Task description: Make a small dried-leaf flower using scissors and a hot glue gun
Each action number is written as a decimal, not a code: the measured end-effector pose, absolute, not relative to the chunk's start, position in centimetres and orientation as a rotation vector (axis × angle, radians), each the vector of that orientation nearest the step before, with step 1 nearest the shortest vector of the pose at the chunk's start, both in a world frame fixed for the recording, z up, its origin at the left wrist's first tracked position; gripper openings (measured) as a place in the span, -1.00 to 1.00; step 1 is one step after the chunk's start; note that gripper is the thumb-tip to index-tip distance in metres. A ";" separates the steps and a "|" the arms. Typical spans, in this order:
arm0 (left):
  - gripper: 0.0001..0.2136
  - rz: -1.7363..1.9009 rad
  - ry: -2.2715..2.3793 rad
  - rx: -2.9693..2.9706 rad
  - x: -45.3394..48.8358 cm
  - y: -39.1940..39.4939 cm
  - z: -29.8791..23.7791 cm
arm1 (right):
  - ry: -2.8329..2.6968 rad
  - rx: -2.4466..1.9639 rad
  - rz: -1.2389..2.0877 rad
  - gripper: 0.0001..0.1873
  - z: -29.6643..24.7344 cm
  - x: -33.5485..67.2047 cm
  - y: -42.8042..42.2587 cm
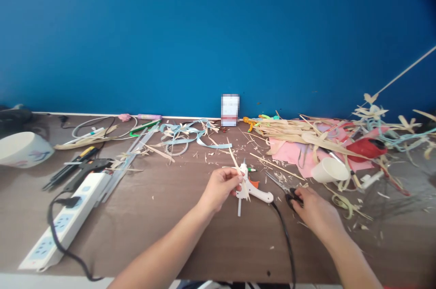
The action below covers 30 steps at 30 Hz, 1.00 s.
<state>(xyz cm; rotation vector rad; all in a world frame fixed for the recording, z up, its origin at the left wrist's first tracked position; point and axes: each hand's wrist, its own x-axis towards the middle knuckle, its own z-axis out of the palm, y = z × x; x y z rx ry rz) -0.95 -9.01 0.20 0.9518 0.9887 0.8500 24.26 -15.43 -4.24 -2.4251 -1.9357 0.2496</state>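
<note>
Between thumb and fingers, my left hand [224, 185] pinches a pale strip of dried husk [234, 156], with narrow ends spreading out below the grip. Just behind and right of it lies a white glue gun [257, 193] with an orange trigger, a glue stick poking out of its back and a black cord. Over at the right, my right hand [313, 205] has its fingers at the black handles of a pair of scissors [284, 187]. The scissor blades point up and left, low over the table. The fingertips are partly hidden by the hand.
On the left are a white power strip [64, 223], a black glue gun [86, 172] and a white bowl [25, 149]. Blue ribbon [200, 137] and a phone-like screen [230, 110] lie toward the wall. Husk strips [289, 129], pink paper [284, 153] and a paper cup [330, 171] crowd the right.
</note>
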 end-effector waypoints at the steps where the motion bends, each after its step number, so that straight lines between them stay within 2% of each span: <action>1: -0.80 0.848 0.985 0.946 -1.0 -9.1 0.3 | -1.943 -2.431 0.258 -0.89 -4.1 24.3 -15.4; 6: -0.74 0.828 0.964 0.834 -1.0 -9.2 0.4 | -1.772 -2.296 0.249 -0.85 -1.9 22.9 -15.6; 9: -0.74 0.814 0.903 0.788 -0.8 -9.5 0.3 | -1.666 -1.947 0.471 -0.80 -0.3 19.8 -16.0; 13: -0.75 0.811 0.823 0.762 -0.3 -10.1 0.2 | -1.705 -1.626 0.694 -0.87 0.9 15.3 -15.9; 15: -0.77 0.806 0.803 0.754 -0.3 -10.3 0.2 | -1.722 -1.583 0.699 -0.91 1.0 13.9 -15.7; 30: -0.77 0.762 0.767 0.581 -0.8 -10.3 -0.4 | -1.796 -1.528 0.655 -0.89 0.9 13.4 -15.4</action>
